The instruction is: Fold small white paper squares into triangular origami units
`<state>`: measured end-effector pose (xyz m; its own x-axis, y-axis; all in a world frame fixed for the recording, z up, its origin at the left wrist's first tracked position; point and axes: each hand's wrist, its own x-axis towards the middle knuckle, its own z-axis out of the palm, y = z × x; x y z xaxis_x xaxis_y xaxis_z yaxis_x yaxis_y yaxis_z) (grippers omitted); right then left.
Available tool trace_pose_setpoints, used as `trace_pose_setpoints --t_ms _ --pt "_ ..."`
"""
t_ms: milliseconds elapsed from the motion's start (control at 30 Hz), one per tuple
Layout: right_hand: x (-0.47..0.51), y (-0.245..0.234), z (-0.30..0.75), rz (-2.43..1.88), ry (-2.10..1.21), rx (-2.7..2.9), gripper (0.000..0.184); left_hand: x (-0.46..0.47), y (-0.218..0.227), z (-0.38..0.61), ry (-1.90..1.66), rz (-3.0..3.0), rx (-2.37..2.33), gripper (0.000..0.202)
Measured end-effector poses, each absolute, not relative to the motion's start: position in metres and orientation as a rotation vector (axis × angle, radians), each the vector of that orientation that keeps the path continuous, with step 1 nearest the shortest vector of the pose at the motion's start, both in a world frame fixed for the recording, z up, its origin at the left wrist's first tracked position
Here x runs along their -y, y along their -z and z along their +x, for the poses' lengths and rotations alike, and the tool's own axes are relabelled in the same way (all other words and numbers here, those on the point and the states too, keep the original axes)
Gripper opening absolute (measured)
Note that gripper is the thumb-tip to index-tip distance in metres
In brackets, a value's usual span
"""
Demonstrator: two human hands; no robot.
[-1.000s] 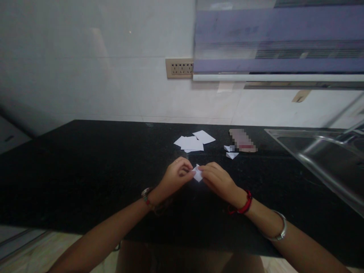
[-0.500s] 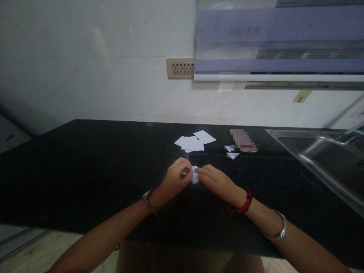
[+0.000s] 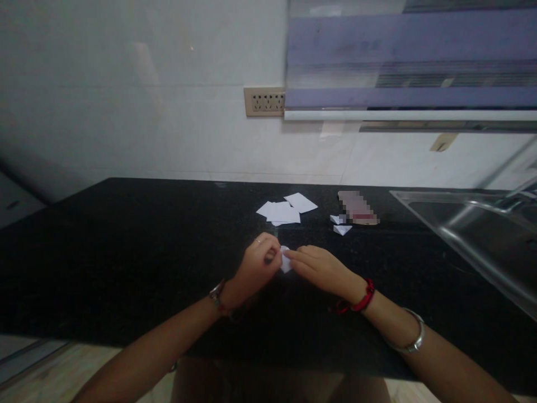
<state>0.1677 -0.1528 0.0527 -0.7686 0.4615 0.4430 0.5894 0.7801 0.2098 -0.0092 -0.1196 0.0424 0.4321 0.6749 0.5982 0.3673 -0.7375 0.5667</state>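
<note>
Paper [image 3: 286, 266], pinched by the left hand [image 3: 259, 262]! Right hand [image 3: 325, 270] lays fingers together on it, grip hidden; near the sink [image 3: 451, 238], a pink slab [image 3: 358, 207], too blurred to read.

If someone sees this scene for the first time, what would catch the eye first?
Probably the loose white sheets, bright on the black countertop toward the wall. Nearer the viewer, the left hand and right hand both touch a small white paper; a red bracelet circles the right wrist.
</note>
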Motion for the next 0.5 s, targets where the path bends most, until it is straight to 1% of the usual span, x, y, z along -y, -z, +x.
trace_pose_setpoints --t_ms 133,300,500 --pt "0.153 -0.053 0.167 -0.803 0.328 2.623 0.017 0.120 -0.041 -0.009 -1.190 2.325 -0.868 0.009" --pt "0.153 -0.051 0.165 -0.936 0.071 2.550 0.014 0.118 -0.040 -0.008 -1.138 2.236 -0.816 0.009" --pt "0.154 -0.041 0.168 -0.873 -0.075 2.279 0.019 0.114 -0.044 -0.010 -1.036 1.981 -0.704 0.009"
